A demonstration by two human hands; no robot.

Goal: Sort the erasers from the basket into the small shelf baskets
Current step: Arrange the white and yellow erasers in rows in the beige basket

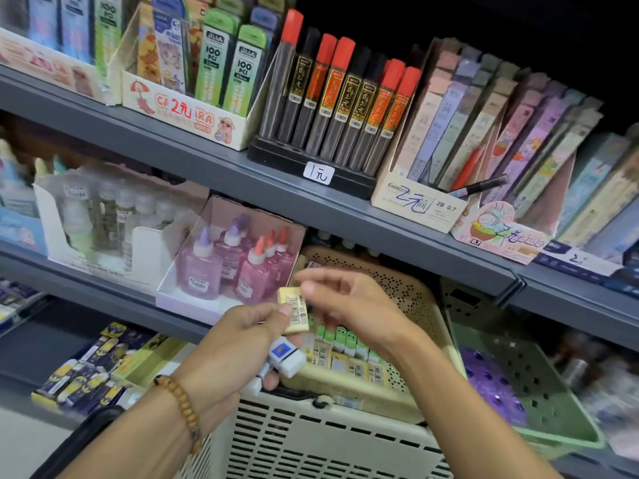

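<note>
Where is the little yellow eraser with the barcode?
Mid-frame, the small yellow barcode-labelled eraser is pinched in the left hand, beside the right hand, above the cream perforated shelf basket.

pink glue bottles [242, 267], red-capped lead tubes [342, 98], price tag [318, 173]

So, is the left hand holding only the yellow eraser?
No, the left hand also grips white erasers below the yellow eraser.

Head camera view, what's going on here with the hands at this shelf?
A person is sorting erasers at a stationery shelf. The left hand pinches a yellow eraser at thumb and fingertip and holds white and blue erasers lower in the fingers. The right hand reaches for the yellow one. Behind them a cream shelf basket already holds rows of erasers.
</note>
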